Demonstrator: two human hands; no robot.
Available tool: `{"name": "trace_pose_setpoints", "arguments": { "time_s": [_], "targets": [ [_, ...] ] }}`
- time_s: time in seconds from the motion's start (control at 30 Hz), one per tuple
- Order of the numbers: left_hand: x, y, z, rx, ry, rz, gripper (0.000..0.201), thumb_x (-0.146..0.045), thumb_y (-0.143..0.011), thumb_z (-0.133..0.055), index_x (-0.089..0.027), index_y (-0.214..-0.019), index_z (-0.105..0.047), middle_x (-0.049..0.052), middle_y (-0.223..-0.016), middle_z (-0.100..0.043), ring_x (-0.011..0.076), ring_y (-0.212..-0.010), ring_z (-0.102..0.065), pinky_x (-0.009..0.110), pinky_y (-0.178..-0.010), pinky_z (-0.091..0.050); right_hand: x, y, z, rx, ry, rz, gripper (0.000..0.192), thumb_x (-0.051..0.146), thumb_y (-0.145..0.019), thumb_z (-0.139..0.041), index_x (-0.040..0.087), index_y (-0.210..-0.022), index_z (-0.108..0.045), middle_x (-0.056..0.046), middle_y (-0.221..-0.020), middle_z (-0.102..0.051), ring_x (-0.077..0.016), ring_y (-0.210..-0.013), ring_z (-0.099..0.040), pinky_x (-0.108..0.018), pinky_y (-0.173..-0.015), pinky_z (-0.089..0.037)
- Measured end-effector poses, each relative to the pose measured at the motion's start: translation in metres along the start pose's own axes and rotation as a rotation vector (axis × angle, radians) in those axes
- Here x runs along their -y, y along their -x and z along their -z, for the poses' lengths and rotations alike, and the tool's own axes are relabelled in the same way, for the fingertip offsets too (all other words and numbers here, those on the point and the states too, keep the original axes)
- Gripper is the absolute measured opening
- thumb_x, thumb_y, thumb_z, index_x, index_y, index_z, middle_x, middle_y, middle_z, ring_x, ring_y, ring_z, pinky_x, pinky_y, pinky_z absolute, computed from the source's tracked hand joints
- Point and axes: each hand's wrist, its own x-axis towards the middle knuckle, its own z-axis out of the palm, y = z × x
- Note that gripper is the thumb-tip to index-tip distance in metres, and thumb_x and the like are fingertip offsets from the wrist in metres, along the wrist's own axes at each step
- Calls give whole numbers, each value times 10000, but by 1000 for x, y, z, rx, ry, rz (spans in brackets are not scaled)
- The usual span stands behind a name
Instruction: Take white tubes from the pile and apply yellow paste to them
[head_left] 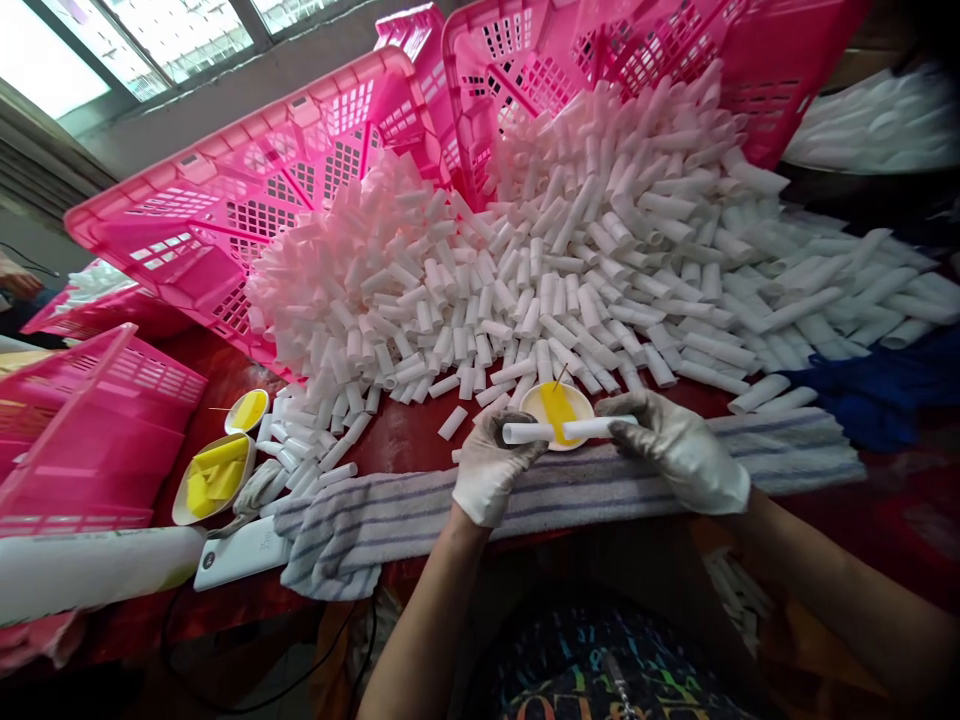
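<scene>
Near edge: left hand (491, 468) and right hand (679, 450), both gloved, each grip closed on 1 white tube (570, 429), held level over striped towel (570, 480) and yellow-paste dish (556, 412). Judged early: huge tube pile (540, 260) behind on surface, no finished batch visible. Pink crates (247, 200) cut off; tube joint unclear.

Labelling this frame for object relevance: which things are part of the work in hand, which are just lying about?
In use:
left hand and right hand, gloved, each holding a white tube
dish of yellow paste
pile of white tubes
striped towel

Lying about:
pink crates
two other yellow dishes
white phone
blue cloth
</scene>
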Motion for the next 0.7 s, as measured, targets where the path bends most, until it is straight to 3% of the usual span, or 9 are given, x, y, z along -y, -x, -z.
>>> {"name": "trace_pose_setpoints", "arguments": {
  "time_s": [0.13,0.27,0.33,0.43,0.53,0.63,0.7],
  "targets": [
    [6,3,-7,17,48,-12,358,-267,-640,-877,-168,-895,-645,24,-920,-708,170,-893,-667,336,-905,-548,11,-4,-9,69,-125,-126,623,675,-554,-860,189,-895,-670,25,-671,-594,-87,-531,-488,-238,-497,-424],
    [8,11,-8,44,-8,-17,429,-362,-661,-871,-177,-975,-646,37,-990,-701,137,-797,-649,267,-746,-550,8,-2,-7,40,-82,-69,593,675,-602,-839,193,-904,-673,17,-685,-605,-84,-531,-468,-239,-483,-395],
    [5,17,-7,84,-60,41,423,-451,-705,-839,-175,-957,-640,6,-839,-671,87,-618,-569,221,-593,-492,9,2,-3,8,-8,20,542,651,-642,-831,202,-904,-677,-17,-786,-660,-110,-608,-533,-255,-541,-451],
    [0,21,-9,182,10,197,449,-607,-793,-714,-180,-852,-589,-68,-547,-478,49,-427,-365,184,-423,-301,18,9,3,8,76,113,496,634,-666,-829,207,-861,-673,-56,-879,-697,-165,-760,-618,-286,-666,-514],
    [-2,20,-17,242,214,342,510,-679,-777,-674,-198,-773,-506,-93,-470,-385,41,-369,-268,182,-390,-224,27,12,4,7,60,107,531,678,-652,-811,202,-825,-652,-22,-742,-640,-131,-626,-545,-271,-554,-452],
    [0,19,-25,207,268,356,512,-680,-763,-680,-199,-772,-503,-83,-462,-415,45,-357,-272,190,-387,-226,26,10,2,12,34,66,555,708,-656,-783,201,-825,-635,28,-618,-540,-95,-513,-433,-257,-475,-373],
    [2,21,-30,126,190,300,494,-674,-786,-662,-197,-780,-532,-69,-468,-446,61,-363,-309,203,-388,-241,20,8,1,-9,93,96,513,688,-702,-754,208,-837,-630,11,-648,-570,-111,-536,-471,-268,-494,-403]
  ]
}}
